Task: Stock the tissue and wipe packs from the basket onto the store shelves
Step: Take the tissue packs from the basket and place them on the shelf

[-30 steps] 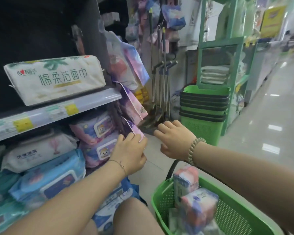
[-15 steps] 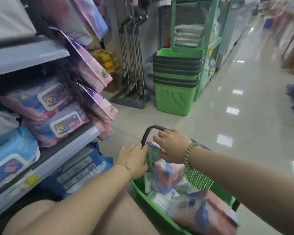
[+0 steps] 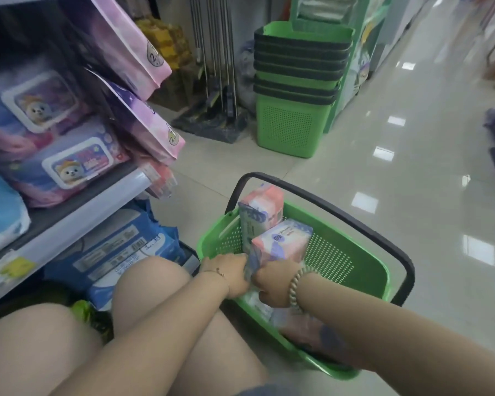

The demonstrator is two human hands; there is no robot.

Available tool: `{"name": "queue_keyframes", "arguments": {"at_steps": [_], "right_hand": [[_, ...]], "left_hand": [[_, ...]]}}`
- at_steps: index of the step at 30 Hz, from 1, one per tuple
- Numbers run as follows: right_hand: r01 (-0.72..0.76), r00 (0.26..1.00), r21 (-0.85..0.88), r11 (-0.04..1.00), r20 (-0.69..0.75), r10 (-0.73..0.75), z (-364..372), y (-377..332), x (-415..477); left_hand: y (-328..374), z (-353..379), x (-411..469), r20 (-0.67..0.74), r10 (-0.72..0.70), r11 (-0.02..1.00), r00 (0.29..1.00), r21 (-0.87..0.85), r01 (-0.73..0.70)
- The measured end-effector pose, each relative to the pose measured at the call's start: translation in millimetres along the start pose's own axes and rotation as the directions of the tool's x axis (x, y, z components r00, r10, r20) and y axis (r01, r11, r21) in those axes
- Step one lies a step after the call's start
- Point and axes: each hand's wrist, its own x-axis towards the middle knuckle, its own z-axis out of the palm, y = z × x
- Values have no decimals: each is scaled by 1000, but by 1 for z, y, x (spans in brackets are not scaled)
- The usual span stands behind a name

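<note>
A stack of green perforated baskets and a cluster of metal-handled mops stand across the aisle, well apart from the work. Close on the left, pink hanging packs jut out past the grey shelf edge, overhanging the gap beside the green basket. Soft, glossy wipe packs with hard white flip lids lie on the shelf, and blue packs are piled beneath it. The plastic basket sits on the shiny tiled floor beside the person's knees, its black handle raised over the far side. Inside it, the left hand and right hand grip the near end of a pink-and-white tissue pack, fingers curled round it from either side. A second pack stands upright just behind. The aisle to the right lies open.
</note>
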Motion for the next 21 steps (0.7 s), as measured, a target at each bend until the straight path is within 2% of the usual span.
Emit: {"name": "queue_keyframes", "arguments": {"at_steps": [3, 7, 9, 12, 15, 17, 21], "right_hand": [[21, 1000, -15, 1000, 19, -20, 17, -15, 17], [33, 997, -293, 956, -51, -50, 20, -18, 31], [-19, 998, -411, 911, -62, -7, 21, -13, 36], [-84, 996, -464, 882, -61, 62, 26, -4, 42], [-26, 1000, -540, 841, -8, 26, 19, 1, 43], [-30, 999, -545, 838, -35, 13, 6, 4, 38], [-155, 983, -426, 892, -156, 96, -25, 12, 20]], "left_hand": [[-6, 2, 7, 59, -23, 999, 998, -48, 25], [-8, 4, 13, 40, -38, 998, 998, -53, 40], [-7, 5, 14, 6, -29, 995, 1000, -91, 29], [-5, 7, 17, -4, -13, 995, 1000, -95, 12], [-7, 7, 20, -2, -15, 997, 1000, -81, 15], [-9, 7, 23, -2, -19, 996, 1000, -82, 18], [-12, 3, 24, -28, -31, 993, 999, -116, 27]]}}
